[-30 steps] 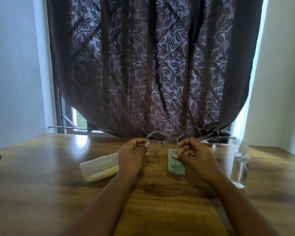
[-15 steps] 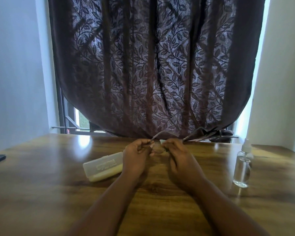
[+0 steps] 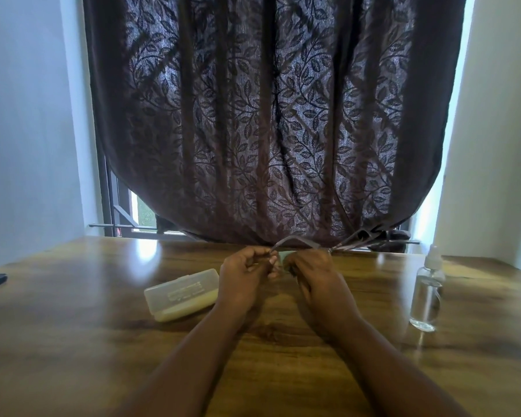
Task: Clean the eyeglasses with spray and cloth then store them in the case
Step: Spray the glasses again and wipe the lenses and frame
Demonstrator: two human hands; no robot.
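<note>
While both hands meet above the middle of the wooden bench (image 3: 73,341), the eyeglasses (image 3: 295,240) sit between them, mostly hidden by the fingers. The left hand (image 3: 245,281) has its grip curled around the frame's left end, thumb and fingers pinching it, with one temple arm rising up and back from that pinch. The right hand (image 3: 316,278) is curled over the other side of the frame, its grip closed there; a sliver of pale green cloth (image 3: 283,254) peeks out just above its knuckles, and the second temple arm juts out to the right beyond it. The lenses themselves cannot be made out. The translucent case (image 3: 182,293) lies closed on the bench just left of the left wrist, touching neither hand. The clear spray bottle (image 3: 427,296) stands upright well apart to the right. A dark leaf-patterned curtain (image 3: 268,115) hangs behind the bench.
</note>
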